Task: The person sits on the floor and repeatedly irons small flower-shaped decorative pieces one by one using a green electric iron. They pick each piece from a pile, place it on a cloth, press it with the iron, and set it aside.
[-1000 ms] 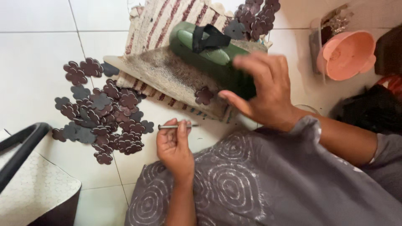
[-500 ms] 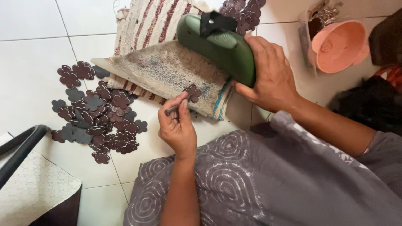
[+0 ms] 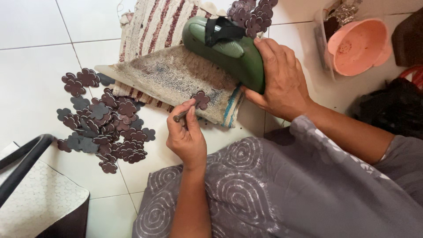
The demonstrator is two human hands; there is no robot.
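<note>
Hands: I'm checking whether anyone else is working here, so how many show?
2. The left hand pinches a thin metal tool at a flower cutout; the right hand grips the green sandal.

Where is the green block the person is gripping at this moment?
In the head view, the green block sits upper centre, gripped at its near end by the right hand, resting on the worn mat just right of the flower-shaped piece by the left hand.

Flower cutouts: dark maroon (some grey). Shoe form: green, black strap. Cloth: beige, blue-edged. Bowl: pink. Skirt: grey, swirl-patterned.
</note>
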